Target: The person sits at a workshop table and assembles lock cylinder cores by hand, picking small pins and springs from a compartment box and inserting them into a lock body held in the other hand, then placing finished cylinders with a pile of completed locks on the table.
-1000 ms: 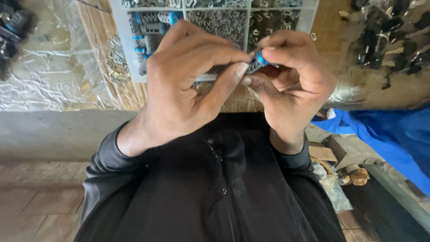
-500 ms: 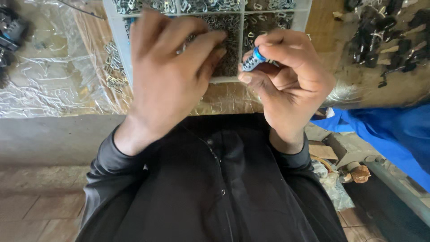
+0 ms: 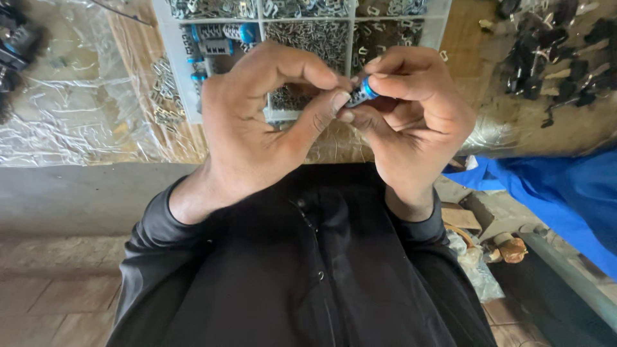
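Observation:
My right hand pinches a small blue-and-grey cylindrical part between thumb and forefinger, just above the near edge of a white compartment tray. My left hand meets it from the left, thumb and forefinger tips closed against the part's left end; whether they hold a small metal piece is hidden. Both hands hover over the tray, in front of my chest in dark sleeves.
The tray holds several small metal clips and blue-capped parts. Clear plastic sheeting covers the wooden bench on the left. Dark parts lie at the right. Blue cloth hangs below the bench's right side.
My left hand reached away over the tray half a second ago, then came back to the part held in my right hand. The right hand stayed nearly still.

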Tool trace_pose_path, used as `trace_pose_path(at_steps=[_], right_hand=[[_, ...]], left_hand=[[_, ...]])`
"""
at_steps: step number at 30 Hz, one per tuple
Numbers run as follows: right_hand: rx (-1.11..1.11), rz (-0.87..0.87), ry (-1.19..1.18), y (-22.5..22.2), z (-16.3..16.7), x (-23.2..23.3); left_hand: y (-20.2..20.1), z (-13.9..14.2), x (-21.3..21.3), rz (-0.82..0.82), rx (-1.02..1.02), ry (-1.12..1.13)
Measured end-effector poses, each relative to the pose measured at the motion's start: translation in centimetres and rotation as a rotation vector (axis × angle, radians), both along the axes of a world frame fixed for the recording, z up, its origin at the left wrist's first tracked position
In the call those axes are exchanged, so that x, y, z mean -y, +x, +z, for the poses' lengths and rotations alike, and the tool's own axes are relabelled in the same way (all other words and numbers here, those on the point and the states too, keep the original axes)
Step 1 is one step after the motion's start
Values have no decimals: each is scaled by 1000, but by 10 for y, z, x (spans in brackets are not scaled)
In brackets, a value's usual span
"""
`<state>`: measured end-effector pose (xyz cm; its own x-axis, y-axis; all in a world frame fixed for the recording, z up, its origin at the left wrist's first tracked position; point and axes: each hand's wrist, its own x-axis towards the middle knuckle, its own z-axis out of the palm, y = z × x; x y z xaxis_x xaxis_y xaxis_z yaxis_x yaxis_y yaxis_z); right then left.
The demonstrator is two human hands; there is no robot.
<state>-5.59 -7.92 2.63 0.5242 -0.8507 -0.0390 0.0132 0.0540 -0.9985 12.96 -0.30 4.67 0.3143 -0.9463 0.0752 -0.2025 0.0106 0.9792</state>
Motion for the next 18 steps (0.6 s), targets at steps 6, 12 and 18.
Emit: trace_pose_path(at_steps=[6,12,18], right_hand=[[-96,-12,-49,0,1,-4],[-14,-5,-49,2,3,-4],[12,-20,-24,1,1,-4]], left_hand=[[1,6,2,10,194,-4],[1,-1,-4,-34,-82,-4],[-2,-9,-6,-31,-118,-7]])
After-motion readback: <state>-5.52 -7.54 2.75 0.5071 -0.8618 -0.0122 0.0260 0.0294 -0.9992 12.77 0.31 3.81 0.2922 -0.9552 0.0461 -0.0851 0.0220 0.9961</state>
